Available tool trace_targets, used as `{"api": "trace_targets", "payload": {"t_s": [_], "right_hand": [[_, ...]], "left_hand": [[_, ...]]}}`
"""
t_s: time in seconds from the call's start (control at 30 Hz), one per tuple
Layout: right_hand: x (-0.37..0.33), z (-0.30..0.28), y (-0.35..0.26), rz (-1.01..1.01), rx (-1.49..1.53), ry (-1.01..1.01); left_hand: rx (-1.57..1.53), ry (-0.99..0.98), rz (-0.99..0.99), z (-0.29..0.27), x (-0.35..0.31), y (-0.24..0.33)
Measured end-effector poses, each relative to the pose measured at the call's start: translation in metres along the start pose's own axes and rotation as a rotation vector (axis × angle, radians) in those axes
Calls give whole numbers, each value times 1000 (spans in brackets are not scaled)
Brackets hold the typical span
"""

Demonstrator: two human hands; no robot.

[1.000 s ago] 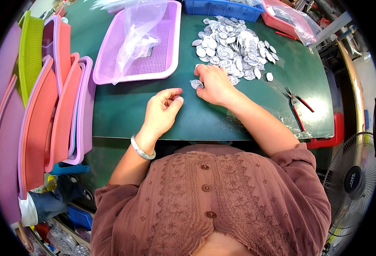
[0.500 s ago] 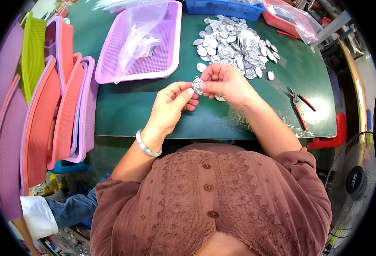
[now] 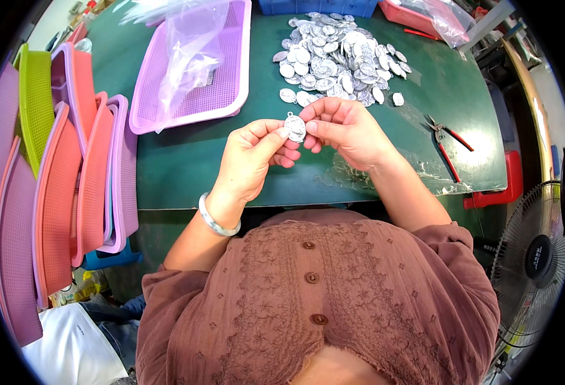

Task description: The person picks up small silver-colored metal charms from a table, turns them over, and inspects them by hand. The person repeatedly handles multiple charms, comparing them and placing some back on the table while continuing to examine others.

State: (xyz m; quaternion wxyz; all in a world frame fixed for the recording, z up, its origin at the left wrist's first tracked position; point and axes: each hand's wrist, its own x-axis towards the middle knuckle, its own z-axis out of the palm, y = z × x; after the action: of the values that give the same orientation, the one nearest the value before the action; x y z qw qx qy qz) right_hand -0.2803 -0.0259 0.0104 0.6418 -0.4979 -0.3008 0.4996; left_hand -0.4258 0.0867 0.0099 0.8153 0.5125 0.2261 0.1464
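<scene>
Between my two hands, over the near part of the green table, is an oval silver medal point(image 3: 295, 128) with a small loop at its top. My left hand point(image 3: 244, 157) pinches its left edge between thumb and fingers. The thumb and forefinger of my right hand point(image 3: 353, 136) close on its right edge. Relief shows faintly on the medal's upward face. Just beyond my hands lies a heap of similar silver medals point(image 3: 343, 58), with one loose medal point(image 3: 398, 99) off to its right.
A purple basket point(image 3: 246, 58) with clear plastic bags stands behind my left hand. Red-handled cutting pliers point(image 3: 447, 144) lie to the right. Nested baskets point(image 3: 61, 205) crowd the left side. A blue bin point(image 3: 321, 7) and pink tray point(image 3: 405, 18) are at the back; a fan point(image 3: 532, 250) stands right.
The medal between my hands shows more of its face, less covered by my fingers. A second medal seen under my right palm earlier no longer shows. The view has shifted slightly.
</scene>
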Motion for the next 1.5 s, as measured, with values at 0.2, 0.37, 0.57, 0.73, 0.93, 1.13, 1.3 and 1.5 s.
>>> {"api": "trace_targets", "payload": {"t_s": [0.2, 0.37, 0.57, 0.73, 0.93, 1.13, 1.3, 1.5], "right_hand": [[0, -1, 5, 18, 35, 14], [-2, -2, 7, 25, 51, 0], [-2, 0, 8, 13, 48, 18], [-3, 0, 11, -12, 43, 24], [-4, 7, 13, -101, -86, 75], [-10, 15, 17, -250, -374, 76], [-12, 11, 12, -281, -268, 78], [-14, 8, 15, -263, -286, 122]], "left_hand": [[1, 4, -17, -2, 1, -3], [26, -7, -35, -3, 2, -5], [14, -12, -45, -4, 3, -6], [-9, -11, -39, -4, 3, -8], [-58, 11, -20, 0, 3, -14], [-297, -148, -96, -12, 10, -24], [-512, -263, -164, -19, 11, -23], [-581, -345, -153, -22, 9, -23]]}}
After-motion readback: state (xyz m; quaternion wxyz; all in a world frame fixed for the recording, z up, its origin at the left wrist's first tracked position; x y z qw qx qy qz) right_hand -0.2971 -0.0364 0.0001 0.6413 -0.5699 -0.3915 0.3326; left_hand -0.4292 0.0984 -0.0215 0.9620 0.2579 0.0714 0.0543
